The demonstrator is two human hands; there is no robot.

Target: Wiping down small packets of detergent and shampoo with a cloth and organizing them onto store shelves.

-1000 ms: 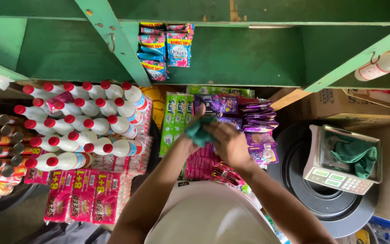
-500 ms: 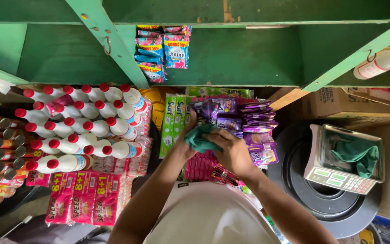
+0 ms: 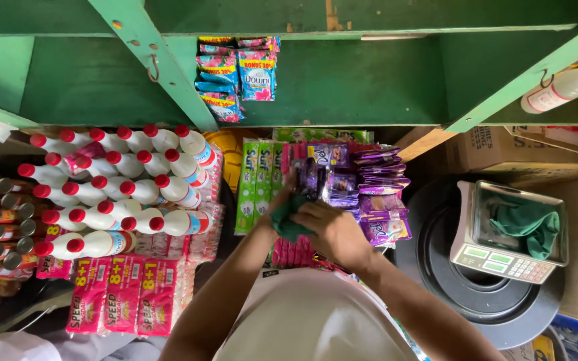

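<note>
My right hand [image 3: 334,232] has its fingers curled over a crumpled dark green cloth [image 3: 289,224], pressing it against hanging strips of purple sachets [image 3: 369,190]. My left hand [image 3: 285,195] reaches up beside the cloth. Its fingertips touch the left edge of the purple sachets, next to green sachet strips [image 3: 260,184]. Most of that hand is hidden by the cloth and the packets, so its grip is unclear. Pink sachet strips [image 3: 289,254] hang just below both hands.
White bottles with red caps [image 3: 115,190] are stacked at left, with pink packet strips [image 3: 125,294] below them. A green wooden shelf [image 3: 342,80] spans the top, with sachets [image 3: 235,73] hanging from it. At right, a scale [image 3: 503,257] holding another green cloth [image 3: 526,224] sits on a black tub [image 3: 436,267].
Both hands and the cloth have slid a little down the purple sachets, toward my body. The shelves and goods have not moved.
</note>
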